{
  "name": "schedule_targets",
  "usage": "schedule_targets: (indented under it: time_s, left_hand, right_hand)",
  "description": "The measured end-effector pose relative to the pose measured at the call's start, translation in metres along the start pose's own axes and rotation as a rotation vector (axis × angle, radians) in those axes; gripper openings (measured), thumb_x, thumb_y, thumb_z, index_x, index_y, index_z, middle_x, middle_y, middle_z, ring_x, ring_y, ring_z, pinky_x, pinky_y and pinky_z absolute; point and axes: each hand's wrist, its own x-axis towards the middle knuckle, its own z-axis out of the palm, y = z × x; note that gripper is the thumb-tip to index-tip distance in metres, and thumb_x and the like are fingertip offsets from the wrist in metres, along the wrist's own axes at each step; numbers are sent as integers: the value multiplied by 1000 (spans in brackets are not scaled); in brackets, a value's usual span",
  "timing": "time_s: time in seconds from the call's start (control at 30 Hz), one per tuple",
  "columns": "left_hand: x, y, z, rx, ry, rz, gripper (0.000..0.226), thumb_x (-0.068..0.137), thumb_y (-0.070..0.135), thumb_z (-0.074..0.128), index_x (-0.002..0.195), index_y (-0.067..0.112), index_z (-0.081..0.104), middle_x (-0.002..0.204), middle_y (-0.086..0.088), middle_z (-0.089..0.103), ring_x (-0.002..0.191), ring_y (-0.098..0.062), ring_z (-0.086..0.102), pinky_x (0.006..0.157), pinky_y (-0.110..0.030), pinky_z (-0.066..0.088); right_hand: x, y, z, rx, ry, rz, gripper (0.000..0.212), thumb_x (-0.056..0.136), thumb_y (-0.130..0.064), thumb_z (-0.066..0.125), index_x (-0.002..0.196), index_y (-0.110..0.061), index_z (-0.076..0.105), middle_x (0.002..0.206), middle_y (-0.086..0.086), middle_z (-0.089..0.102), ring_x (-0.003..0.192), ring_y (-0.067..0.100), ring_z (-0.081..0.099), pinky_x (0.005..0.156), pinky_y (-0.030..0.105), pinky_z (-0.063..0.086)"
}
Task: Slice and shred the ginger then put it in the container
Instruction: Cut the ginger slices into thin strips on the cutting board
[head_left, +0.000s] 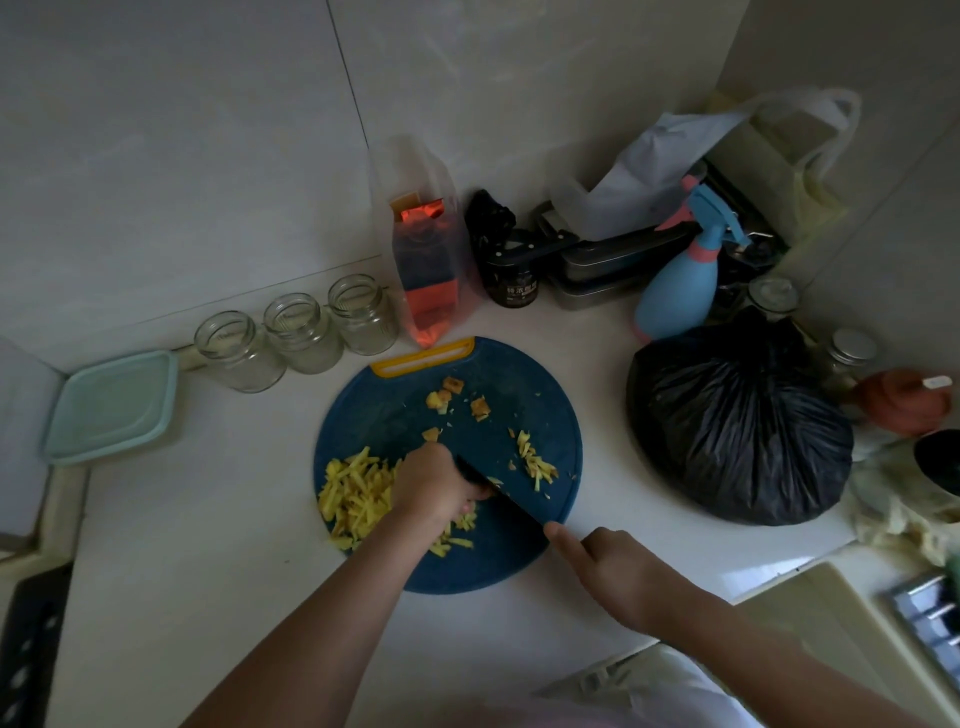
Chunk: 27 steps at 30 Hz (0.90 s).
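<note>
Ginger (358, 493): mostly shredded. Main heap on the left of the cutting board (519, 384), smaller heap (535, 460) right of the blade, trimmings (452, 397) towards the far edge. None is in a container yet.
Left hand (436, 486): fingers curled down at the blade; cannot tell whether they hold a piece.
Right hand (608, 561): grips the knife (511, 506), forefinger along its spine.
Lidded box (111, 405), likely the container: far left, lid on.
Jars (301, 332): behind the board.
Black bag (737, 426): crowds the right. Open counter lies to the left.

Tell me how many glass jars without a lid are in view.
3. They stand in a row beyond the left side of the cutting board: left jar, middle jar, right jar. Others may be hidden behind the black bag on the right.
</note>
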Motion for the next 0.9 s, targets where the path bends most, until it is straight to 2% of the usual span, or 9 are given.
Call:
schedule_targets:
  time_s: [0.17,0.23,0.37,0.47,0.57,0.67,0.73,0.8,0.9]
  left_hand:
    - [1,2,-3,58,-9,-38,23,72,24,80,72,4,70,56,-3,67,40,-9,58,53,-26,56]
    - [1,3,-3,46,-17,-42,26,72,27,81,65,6,68,51,0,64,36,-5,55,49,-19,50]
    - [-1,4,-2,91,-20,-29,32,74,32,81,59,8,66,51,3,64,42,-6,57,59,-20,54]
    - [-2,8,-3,242,-4,9,26,79,31,76,69,9,67,61,3,67,56,-9,64,62,-21,53]
    - [-1,16,-4,469,97,59,22,85,30,69,90,9,67,92,-2,69,85,-18,66,70,-26,52]
    - [1,24,1,471,200,241,24,93,30,57,102,11,67,103,-6,68,93,-21,63,76,-29,51]
    - [4,27,8,398,233,417,36,93,36,56,120,13,59,120,-6,59,112,-22,54,92,-31,46]
    - [10,30,18,378,138,549,58,91,45,56,140,17,43,142,-8,42,134,-25,33,111,-33,27]
    - [13,26,40,558,21,650,71,92,56,45,151,28,19,160,-4,7,147,-23,0,119,-43,1]
  right_hand:
    - [2,-7,13,-82,52,-3,65,94,-66,21,63,-14,45,67,1,50,66,16,50,68,28,40]
    - [4,-8,12,52,15,36,65,93,-69,24,66,-13,46,66,2,51,59,14,48,63,26,40]
    - [3,2,4,437,-115,171,66,84,-77,36,60,-16,42,47,-2,40,37,13,32,41,21,29]
    - [-1,11,-6,482,-166,140,64,75,-81,39,56,-20,36,46,-3,34,38,13,27,40,21,25]
    - [-1,12,-21,501,-139,57,63,75,-80,38,57,-20,37,49,-1,34,40,15,28,40,22,26]
    - [3,10,-36,517,-57,11,63,74,-80,37,57,-19,38,50,1,35,40,15,29,40,22,29]
    - [4,11,-44,493,19,15,63,73,-80,37,57,-19,39,49,0,36,39,14,29,40,22,30]
    - [5,14,-49,462,83,20,62,73,-78,38,58,-18,41,48,-1,36,39,14,29,40,22,30]
    - [2,18,-52,489,105,34,61,74,-76,41,57,-18,38,46,-2,33,38,14,27,40,22,29]
